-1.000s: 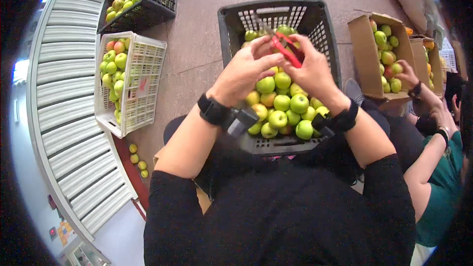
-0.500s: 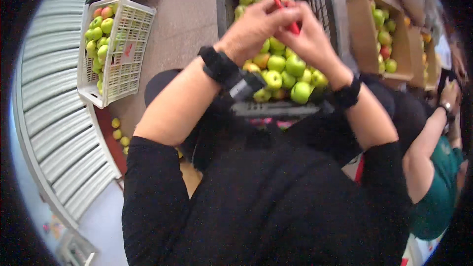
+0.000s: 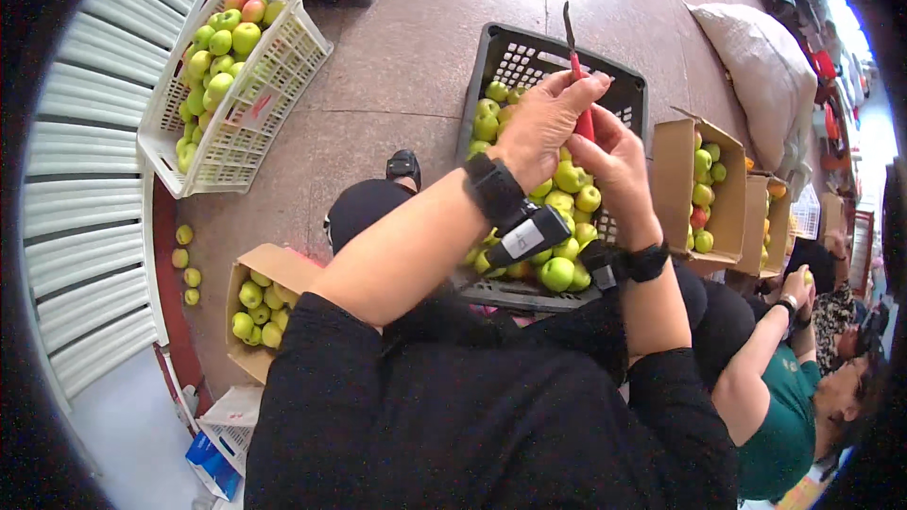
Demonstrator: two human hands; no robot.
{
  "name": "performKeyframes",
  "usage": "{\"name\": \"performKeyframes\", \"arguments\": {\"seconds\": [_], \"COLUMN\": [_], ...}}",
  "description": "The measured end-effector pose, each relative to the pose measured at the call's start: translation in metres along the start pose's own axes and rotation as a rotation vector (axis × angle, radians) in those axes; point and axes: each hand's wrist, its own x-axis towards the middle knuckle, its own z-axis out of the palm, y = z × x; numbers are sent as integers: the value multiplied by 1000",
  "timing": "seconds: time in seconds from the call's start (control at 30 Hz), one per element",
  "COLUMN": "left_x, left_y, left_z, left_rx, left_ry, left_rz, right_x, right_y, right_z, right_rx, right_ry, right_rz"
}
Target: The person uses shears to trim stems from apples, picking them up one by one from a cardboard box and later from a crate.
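A slim red-handled tool with a narrow dark pointed blade [image 3: 570,28] stands upright over the black crate. My left hand [image 3: 548,118] is closed, its thumb and fingers pinching the upper part of the red handle. Against the handle's lower end, the bent fingers of my right hand [image 3: 616,165] are closed too. Whether the tool is a knife or snips I cannot make out. Under both hands, the black plastic crate [image 3: 630,85] holds many green apples [image 3: 557,273]. Black straps with small devices circle both wrists.
At left, a white crate [image 3: 269,118] of apples leans by a ribbed white panel. A cardboard box [image 3: 283,264] of apples sits near my left elbow. More boxes [image 3: 673,189] and a white sack [image 3: 756,76] are at right, beside a co-worker in green [image 3: 779,406]. Loose apples [image 3: 192,277] lie at left.
The view has shifted, so the black crate appears lower and farther right, and more floor shows. Both hands stay on the red-handled tool, which now points more steeply upward.
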Motion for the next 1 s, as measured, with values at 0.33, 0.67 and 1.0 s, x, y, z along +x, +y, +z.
{"name": "performKeyframes", "arguments": {"seconds": [0.33, 0.67, 1.0], "left_x": [19, 10, -7], "left_y": [20, 16, 24], "left_z": [-2, 5, 7], "left_rx": [-174, -36, -50], "left_ry": [190, 456, 434], "left_rz": [90, 165, 99], "right_x": [80, 162, 241], "right_y": [-31, 34, 44], "right_z": [-17, 4, 5], "right_rx": [-76, 380, 501], "right_ry": [-137, -109, -280], "right_rz": [200, 570, 864]}}
